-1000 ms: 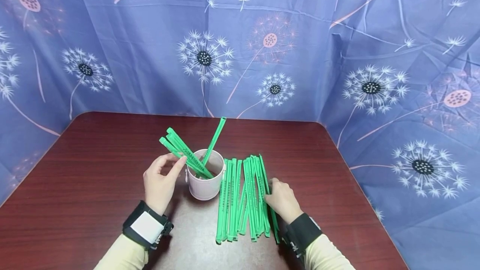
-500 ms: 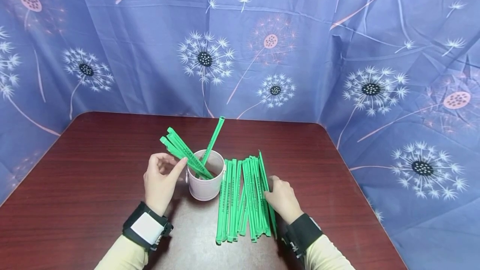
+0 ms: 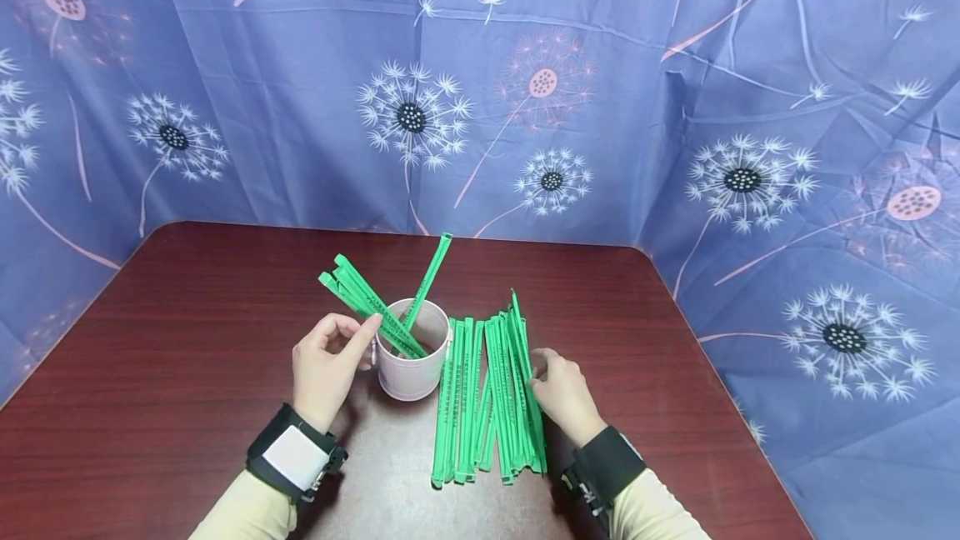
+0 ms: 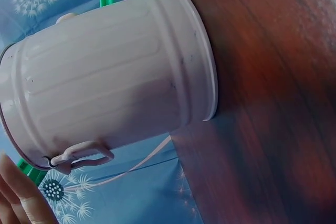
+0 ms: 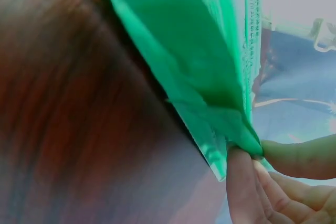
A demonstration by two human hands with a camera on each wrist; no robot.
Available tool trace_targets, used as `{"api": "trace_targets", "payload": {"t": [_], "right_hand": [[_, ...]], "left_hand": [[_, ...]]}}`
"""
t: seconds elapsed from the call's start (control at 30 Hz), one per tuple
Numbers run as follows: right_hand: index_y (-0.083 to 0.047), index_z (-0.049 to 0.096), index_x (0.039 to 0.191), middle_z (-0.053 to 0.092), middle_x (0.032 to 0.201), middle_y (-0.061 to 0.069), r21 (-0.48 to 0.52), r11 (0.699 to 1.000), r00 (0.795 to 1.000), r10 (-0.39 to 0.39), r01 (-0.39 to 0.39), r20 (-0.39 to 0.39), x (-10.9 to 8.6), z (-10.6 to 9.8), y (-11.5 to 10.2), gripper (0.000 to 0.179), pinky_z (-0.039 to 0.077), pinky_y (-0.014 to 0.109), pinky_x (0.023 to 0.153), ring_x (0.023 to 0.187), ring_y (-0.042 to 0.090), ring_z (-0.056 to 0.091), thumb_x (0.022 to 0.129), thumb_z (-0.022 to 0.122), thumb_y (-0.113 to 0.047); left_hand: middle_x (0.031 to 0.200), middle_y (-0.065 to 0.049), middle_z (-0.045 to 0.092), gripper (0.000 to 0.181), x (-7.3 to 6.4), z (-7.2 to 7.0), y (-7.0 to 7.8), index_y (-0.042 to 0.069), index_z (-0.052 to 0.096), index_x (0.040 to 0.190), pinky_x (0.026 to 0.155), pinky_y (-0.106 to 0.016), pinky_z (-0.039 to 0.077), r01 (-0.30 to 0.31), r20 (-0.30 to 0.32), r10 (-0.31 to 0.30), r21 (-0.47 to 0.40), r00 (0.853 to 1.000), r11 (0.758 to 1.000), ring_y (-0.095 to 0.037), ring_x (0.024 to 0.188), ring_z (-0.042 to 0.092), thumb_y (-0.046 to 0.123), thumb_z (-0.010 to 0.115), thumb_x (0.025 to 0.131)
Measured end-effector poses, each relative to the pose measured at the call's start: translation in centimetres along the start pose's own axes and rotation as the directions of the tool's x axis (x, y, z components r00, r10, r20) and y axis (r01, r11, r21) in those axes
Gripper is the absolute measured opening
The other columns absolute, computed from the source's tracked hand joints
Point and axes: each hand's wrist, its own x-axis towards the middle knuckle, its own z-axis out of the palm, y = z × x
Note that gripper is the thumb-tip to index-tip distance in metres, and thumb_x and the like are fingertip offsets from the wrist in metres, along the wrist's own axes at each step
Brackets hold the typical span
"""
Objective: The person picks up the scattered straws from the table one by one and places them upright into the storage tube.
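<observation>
A small pale pink metal pail (image 3: 408, 377) with side handles stands upright left of the middle, holding several slim green paper-wrapped sticks (image 3: 384, 319) with dark print; most lean left, one leans right. Beside the left rim is my left hand (image 3: 324, 369), its thumb tip overlapping the leaning sticks and its fingers loosely bent. In the left wrist view its fingertips show near the rim, past the handle. My right hand (image 3: 562, 394) pinches the edge of a green wrapped stick (image 5: 244, 129) between thumb and finger, at the right side of the row of green wrapped sticks (image 3: 457, 407).
The sticks lie side by side on the dark red wooden table (image 3: 187, 357), just right of the pail. A blue dandelion-print curtain (image 3: 300, 107) hangs behind the table and along its right side.
The stick in my right hand has slid away from me and slightly left, against the row. My left hand has shifted slightly right at the pail.
</observation>
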Motion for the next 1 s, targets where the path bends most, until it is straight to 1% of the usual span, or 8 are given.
{"api": "trace_targets", "payload": {"t": [0.17,0.3,0.5,0.6,0.73,0.83,0.9,1.0], "right_hand": [[0.007,0.058,0.128,0.067,0.088,0.01,0.036,0.999,1.0,0.002,-0.002,0.02,-0.1,0.0,0.2,0.041,0.045,0.026,0.054,0.066,0.014,0.056,0.089,0.066,0.0],[0.007,0.058,0.128,0.067,0.087,0.011,0.08,0.997,1.0,0.009,-0.01,0.017,0.1,0.1,0.3,0.039,0.043,0.024,0.049,0.057,0.012,0.053,0.09,0.064,0.001],[0.004,0.061,0.125,0.067,0.087,0.009,0.111,0.994,0.999,0.003,0.001,-0.034,0.3,0.1,0.0,0.037,0.045,0.023,0.052,0.063,0.012,0.056,0.089,0.066,0.0],[0.003,0.06,0.128,0.068,0.092,0.01,0.186,0.983,0.999,0.006,0.001,-0.04,0.2,0.0,-0.4,0.038,0.05,0.025,0.052,0.065,0.012,0.06,0.09,0.066,-0.002],[0.001,0.058,0.131,0.068,0.099,0.012,0.282,0.958,0.998,-0.032,0.046,-0.054,0.0,-0.2,-1.3,0.039,0.054,0.025,0.051,0.065,0.016,0.062,0.092,0.064,-0.001],[-0.001,0.059,0.132,0.067,0.103,0.013,0.334,0.938,0.995,-0.074,0.094,-0.073,-0.3,-0.4,-2.2,0.039,0.055,0.024,0.053,0.066,0.023,0.064,0.093,0.063,-0.001],[-0.003,0.06,0.132,0.067,0.106,0.012,0.359,0.924,0.991,-0.103,0.128,-0.086,-0.7,-0.5,-2.9,0.038,0.055,0.024,0.055,0.073,0.025,0.065,0.094,0.063,-0.001],[-0.006,0.062,0.13,0.067,0.109,0.012,0.382,0.905,0.982,-0.156,0.186,-0.11,-1.3,-0.7,-4.0,0.036,0.054,0.023,0.058,0.08,0.023,0.065,0.094,0.064,-0.002]], "left_hand": [[0.057,0.012,0.061,0.028,0.0,0.0,0.1,0.002,0.063,0.077,0.047,-0.021,0.056,-0.009,0.003,0.009,-0.001,1.0,1.0,-0.009,0.049,0.061,0.023,0.077,0.088],[0.056,0.012,0.06,0.028,-0.1,0.0,0.2,0.002,0.063,0.077,0.047,-0.021,0.056,-0.013,-0.001,0.013,0.0,1.0,1.0,-0.009,0.048,0.061,0.024,0.077,0.088],[0.056,0.01,0.061,0.028,-0.2,0.0,0.3,0.0,0.064,0.077,0.046,-0.02,0.055,-0.016,-0.013,0.016,-0.024,1.0,1.0,-0.01,0.048,0.061,0.022,0.077,0.088],[0.055,0.01,0.061,0.027,-0.2,0.1,0.4,0.0,0.065,0.078,0.046,-0.02,0.056,-0.025,-0.007,0.025,-0.032,1.0,0.999,-0.008,0.047,0.06,0.022,0.077,0.088],[0.056,0.003,0.061,0.024,-0.3,0.3,0.4,0.0,0.067,0.079,0.046,-0.022,0.057,-0.036,0.019,0.037,-0.055,0.999,0.998,-0.006,0.047,0.058,0.02,0.075,0.089],[0.058,0.001,0.063,0.019,-0.5,0.5,0.4,0.0,0.07,0.081,0.046,-0.024,0.058,-0.05,0.051,0.055,-0.083,0.997,0.995,-0.007,0.048,0.059,0.016,0.074,0.09],[0.061,0.003,0.066,0.015,-0.6,0.6,0.5,0.0,0.071,0.083,0.048,-0.025,0.059,-0.071,0.076,0.078,-0.096,0.994,0.993,-0.007,0.049,0.061,0.014,0.074,0.09],[0.067,-0.001,0.07,0.009,-0.9,0.9,0.6,0.002,0.073,0.086,0.051,-0.024,0.06,-0.126,0.117,0.137,-0.095,0.984,0.987,-0.008,0.053,0.065,0.011,0.074,0.09]]}}
